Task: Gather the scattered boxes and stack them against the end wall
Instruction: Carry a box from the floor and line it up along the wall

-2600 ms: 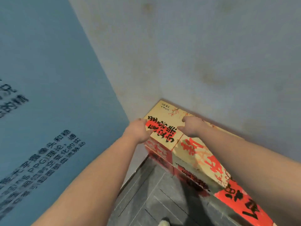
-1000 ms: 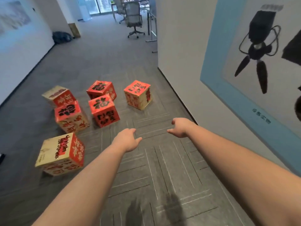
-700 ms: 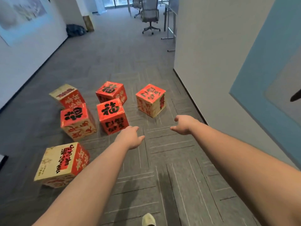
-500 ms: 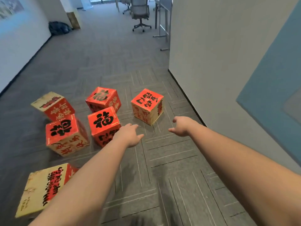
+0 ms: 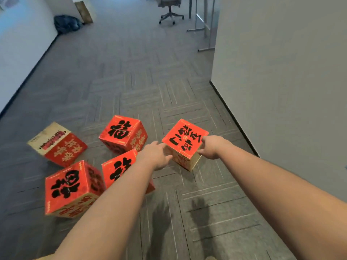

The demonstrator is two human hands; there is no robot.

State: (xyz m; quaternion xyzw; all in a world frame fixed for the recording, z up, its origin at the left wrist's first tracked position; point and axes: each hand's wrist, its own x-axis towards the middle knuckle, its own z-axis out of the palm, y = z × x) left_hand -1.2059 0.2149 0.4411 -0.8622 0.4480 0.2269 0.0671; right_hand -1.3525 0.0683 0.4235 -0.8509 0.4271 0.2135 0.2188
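Boxes of red-and-cream printed cardboard lie scattered on grey patterned carpet, the nearest box bracketed between a left hand and right hand, fingers relaxed at its sides without clearly gripping, four more boxes well left of them.

Grey carpet, white walls, office chair

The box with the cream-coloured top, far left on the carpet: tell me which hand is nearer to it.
Left. The left hand is to the right of the cream-topped box, with other boxes between them; the right hand is farther right, beyond the box between both hands.
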